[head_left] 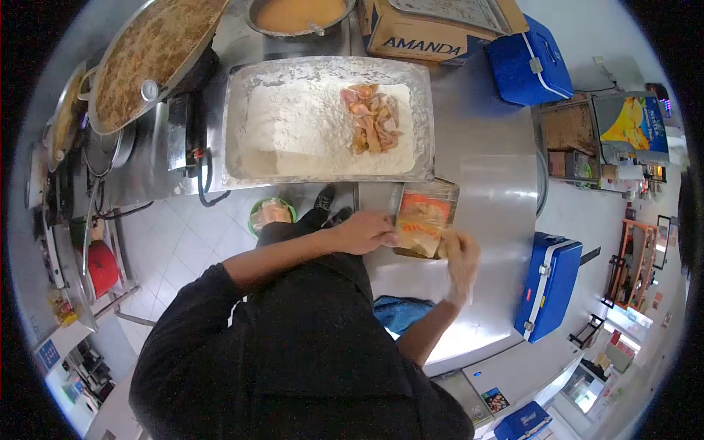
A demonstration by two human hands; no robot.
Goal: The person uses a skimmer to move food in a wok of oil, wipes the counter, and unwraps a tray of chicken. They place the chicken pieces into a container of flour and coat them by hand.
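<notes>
My left hand is closed at the left edge of a clear plastic bag with orange-red print. On the bag's right side, my right hand is closed and slightly blurred, and seems to wear a thin glove. The bag lies over a small metal tray on the steel table. Just beyond it is a large metal tray of white flour, with a heap of raw chicken pieces on the flour's right side.
A bowl of orange liquid and a cardboard box stand behind the large tray. At the upper left is a wide pan of frying food. Blue coolers stand on the right. A green basin sits on the floor.
</notes>
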